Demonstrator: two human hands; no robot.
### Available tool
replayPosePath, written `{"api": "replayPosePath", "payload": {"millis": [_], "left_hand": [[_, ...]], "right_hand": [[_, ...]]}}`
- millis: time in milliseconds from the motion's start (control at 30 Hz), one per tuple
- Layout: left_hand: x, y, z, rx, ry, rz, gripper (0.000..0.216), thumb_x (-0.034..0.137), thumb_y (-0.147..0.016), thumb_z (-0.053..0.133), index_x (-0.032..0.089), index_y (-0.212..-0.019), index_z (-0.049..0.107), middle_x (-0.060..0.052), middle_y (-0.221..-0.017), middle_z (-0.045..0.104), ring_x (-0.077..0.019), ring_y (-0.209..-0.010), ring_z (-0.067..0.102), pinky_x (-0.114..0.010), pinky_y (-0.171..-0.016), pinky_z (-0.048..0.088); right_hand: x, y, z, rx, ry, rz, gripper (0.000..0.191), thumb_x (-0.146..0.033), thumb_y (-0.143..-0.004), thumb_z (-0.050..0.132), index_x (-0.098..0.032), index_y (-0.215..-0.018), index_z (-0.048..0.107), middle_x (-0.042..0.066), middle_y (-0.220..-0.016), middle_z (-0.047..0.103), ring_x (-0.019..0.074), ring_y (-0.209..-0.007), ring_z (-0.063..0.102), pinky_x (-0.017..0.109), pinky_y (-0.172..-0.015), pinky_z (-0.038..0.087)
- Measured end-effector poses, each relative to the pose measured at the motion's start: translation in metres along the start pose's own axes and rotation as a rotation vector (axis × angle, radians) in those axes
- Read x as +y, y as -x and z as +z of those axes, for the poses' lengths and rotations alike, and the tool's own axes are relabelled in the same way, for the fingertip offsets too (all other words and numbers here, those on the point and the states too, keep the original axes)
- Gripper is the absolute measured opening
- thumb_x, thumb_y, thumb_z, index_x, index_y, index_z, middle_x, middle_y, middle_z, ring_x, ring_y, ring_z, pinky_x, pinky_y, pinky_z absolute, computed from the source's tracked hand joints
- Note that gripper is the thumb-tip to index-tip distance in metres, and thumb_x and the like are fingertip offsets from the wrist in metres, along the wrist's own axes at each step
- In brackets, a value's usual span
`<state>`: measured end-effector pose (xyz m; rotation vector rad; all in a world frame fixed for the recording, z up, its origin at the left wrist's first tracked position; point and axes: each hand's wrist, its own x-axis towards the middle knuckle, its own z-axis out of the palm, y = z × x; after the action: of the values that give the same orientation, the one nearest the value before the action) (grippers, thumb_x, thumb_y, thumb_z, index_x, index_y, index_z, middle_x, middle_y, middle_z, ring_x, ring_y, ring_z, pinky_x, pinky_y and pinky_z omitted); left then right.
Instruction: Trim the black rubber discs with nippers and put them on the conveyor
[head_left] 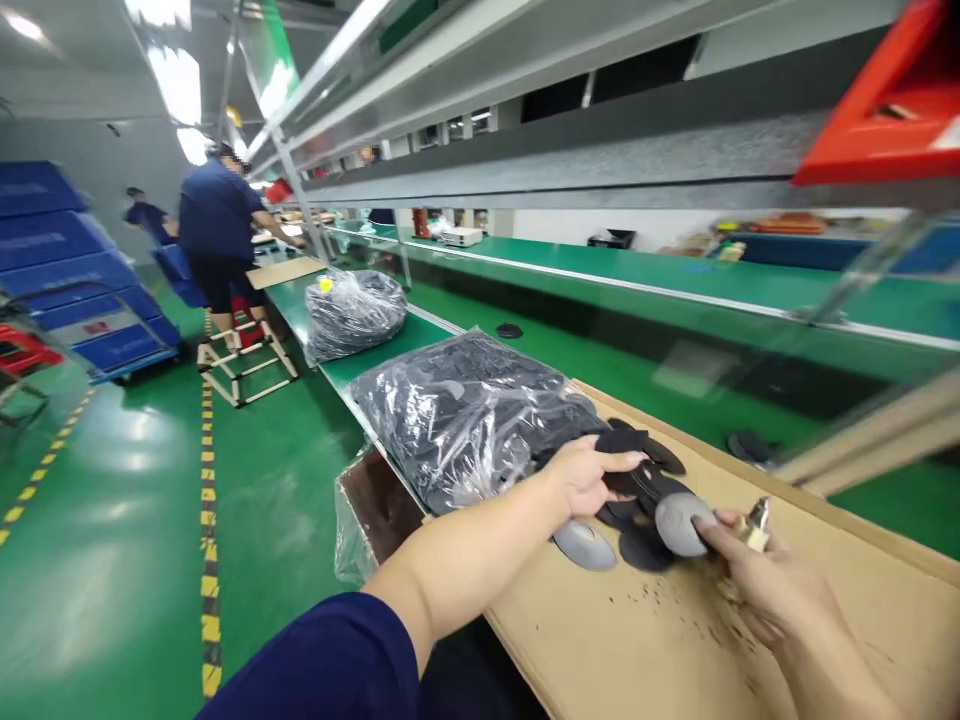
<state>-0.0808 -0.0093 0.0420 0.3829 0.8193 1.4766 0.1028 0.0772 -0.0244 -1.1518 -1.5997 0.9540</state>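
Observation:
My left hand (589,478) reaches across a cardboard sheet (660,630) into a pile of dark round pads (637,490) and pinches one of them. My right hand (757,575) grips a small brass-coloured metal tool (754,527) and touches a grey oval pad (679,522) with a fingertip. Another grey oval pad (585,545) lies flat on the cardboard just below my left hand. A clear plastic bag (465,420) full of black pads lies beside the pile, to its left.
A second plastic bag (352,312) sits farther along the green bench (390,350). A green conveyor (600,350) runs to the right under a metal rack. A person in a dark blue shirt (217,235) stands far left near stacked blue crates (67,270).

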Motion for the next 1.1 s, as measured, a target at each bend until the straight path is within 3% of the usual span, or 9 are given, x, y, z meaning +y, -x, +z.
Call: {"api": "replayPosePath", "payload": {"millis": [33, 100, 200, 400, 500, 767, 900, 1100], "left_hand": [[-0.009, 0.006, 0.004, -0.029, -0.021, 0.0, 0.037, 0.024, -0.054, 0.085, 0.019, -0.083, 0.063, -0.009, -0.087, 0.066, -0.0178, -0.069, 0.066, -0.035, -0.066, 0.054], [-0.028, 0.014, 0.012, -0.047, -0.071, 0.05, 0.045, 0.028, -0.056, 0.085, 0.019, -0.093, 0.062, -0.007, -0.091, 0.067, -0.0195, -0.071, 0.068, -0.04, -0.07, 0.055], [-0.06, 0.016, 0.023, -0.055, -0.123, 0.08, 0.046, 0.031, -0.059, 0.085, 0.018, -0.097, 0.063, -0.005, -0.093, 0.069, -0.0163, -0.07, 0.067, -0.038, -0.077, 0.055], [-0.108, 0.012, 0.031, -0.217, -0.186, -0.002, 0.042, 0.039, -0.062, 0.083, 0.016, -0.095, 0.07, -0.008, -0.094, 0.072, -0.022, -0.092, 0.067, -0.039, -0.094, 0.049], [-0.112, 0.015, 0.028, -0.247, -0.265, 0.006, 0.042, 0.031, -0.06, 0.085, 0.015, -0.097, 0.071, -0.008, -0.099, 0.072, -0.0213, -0.095, 0.067, -0.039, -0.098, 0.046], [-0.109, 0.015, 0.024, -0.154, -0.299, 0.01, 0.037, 0.026, -0.054, 0.087, 0.016, -0.086, 0.072, -0.006, -0.09, 0.073, -0.02, -0.085, 0.068, -0.04, -0.093, 0.05], [-0.109, 0.018, 0.028, -0.168, -0.262, -0.034, 0.038, 0.025, -0.052, 0.088, 0.015, -0.084, 0.072, -0.006, -0.088, 0.073, -0.0196, -0.083, 0.067, -0.039, -0.091, 0.05], [-0.109, 0.019, 0.027, -0.193, -0.234, -0.069, 0.037, 0.022, -0.053, 0.088, 0.012, -0.086, 0.072, -0.008, -0.089, 0.072, -0.019, -0.084, 0.067, -0.037, -0.09, 0.049]], "right_hand": [[-0.006, 0.014, -0.011, 0.062, -0.118, 0.182, 0.037, -0.044, -0.057, 0.077, -0.02, -0.079, 0.059, 0.002, -0.063, 0.059, 0.0177, -0.052, 0.056, 0.035, -0.053, 0.049], [-0.019, 0.041, -0.03, 0.197, -0.284, 0.32, 0.049, -0.04, -0.048, 0.081, -0.02, -0.085, 0.057, -0.001, -0.073, 0.059, 0.0145, -0.059, 0.057, 0.032, -0.06, 0.051], [-0.031, 0.07, -0.049, 0.263, -0.399, 0.242, 0.054, -0.04, -0.048, 0.082, -0.019, -0.089, 0.055, -0.001, -0.078, 0.058, 0.012, -0.066, 0.056, 0.029, -0.067, 0.051], [-0.017, 0.093, -0.059, 0.222, -0.388, 0.143, 0.045, -0.041, -0.058, 0.08, -0.019, -0.089, 0.056, -0.002, -0.075, 0.057, 0.0117, -0.067, 0.053, 0.028, -0.069, 0.049], [-0.014, 0.095, -0.056, 0.188, -0.342, 0.122, 0.04, -0.04, -0.063, 0.078, -0.019, -0.09, 0.057, -0.002, -0.076, 0.057, 0.0116, -0.066, 0.052, 0.027, -0.068, 0.048], [-0.019, 0.095, -0.055, 0.052, -0.227, 0.117, 0.035, -0.04, -0.069, 0.074, -0.02, -0.093, 0.059, -0.001, -0.075, 0.059, 0.0139, -0.067, 0.054, 0.028, -0.066, 0.048], [-0.017, 0.096, -0.059, 0.024, -0.24, 0.159, 0.039, -0.04, -0.065, 0.079, -0.019, -0.091, 0.06, -0.002, -0.076, 0.06, 0.0123, -0.065, 0.052, 0.026, -0.065, 0.046], [-0.02, 0.096, -0.058, 0.004, -0.453, 0.32, 0.048, -0.036, -0.052, 0.085, -0.018, -0.088, 0.058, -0.005, -0.07, 0.056, 0.0099, -0.061, 0.049, 0.024, -0.062, 0.044]]}}
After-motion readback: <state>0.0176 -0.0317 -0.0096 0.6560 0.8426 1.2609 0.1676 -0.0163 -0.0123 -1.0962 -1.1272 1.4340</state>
